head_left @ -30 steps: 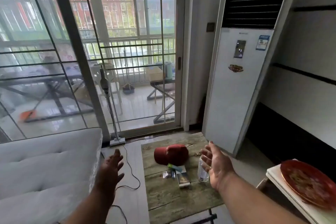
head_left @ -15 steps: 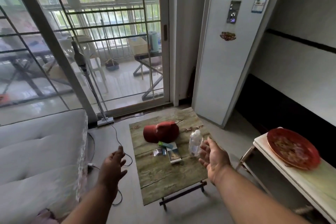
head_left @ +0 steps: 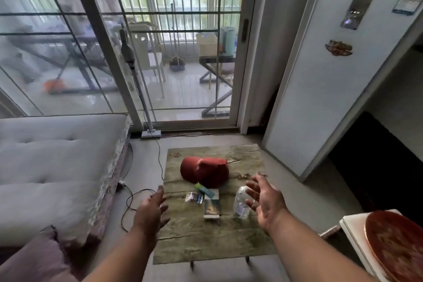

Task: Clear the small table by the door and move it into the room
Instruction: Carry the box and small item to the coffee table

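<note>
With left hand [head_left: 152,209] and right hand [head_left: 265,200] both spread open, holding nothing, over the small table [head_left: 194,240]: bottle [head_left: 240,202] just beside the right palm, box [head_left: 211,208] between, red cap [head_left: 204,170] farther, near the glass door [head_left: 183,52].

Red cap [head_left: 204,170], wood-grain table [head_left: 206,236]
</note>
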